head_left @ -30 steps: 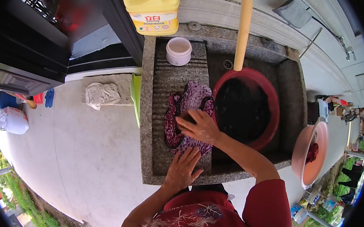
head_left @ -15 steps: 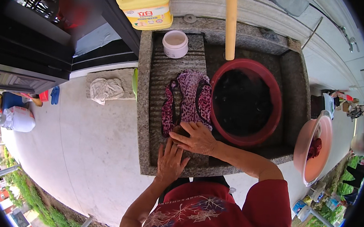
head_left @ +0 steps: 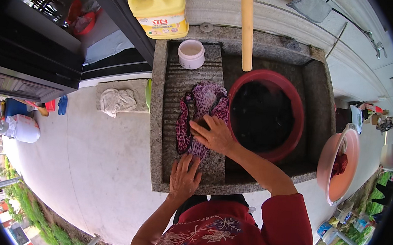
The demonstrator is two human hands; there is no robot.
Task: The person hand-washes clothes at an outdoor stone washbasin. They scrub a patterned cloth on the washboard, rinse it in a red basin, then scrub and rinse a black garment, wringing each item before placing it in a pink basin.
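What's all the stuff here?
Stone sink: 1, grey, centre
Washboard: 1, grey, sink's left
Spotted cloth: 1, pink-purple, on washboard
Block: 1, brown, over spotted cloth
Tub: 1, whitish, washboard's far end
Filled basin: 1, red, sink's right
Jug: 1, yellow, sink's far-left corner
Pole: 1, wood-coloured, sink's far side
Outer basin: 1, pink, right of sink
Rag: 1, whitish, left of sink
Edge clutter: too small to count
Shirt: 1, red, bottom
Left grip: 1, bare, at cloth's near edge
Right grip: 1, bare, on block

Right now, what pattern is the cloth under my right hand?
The cloth: pink-purple with dark spots, best in the head view.
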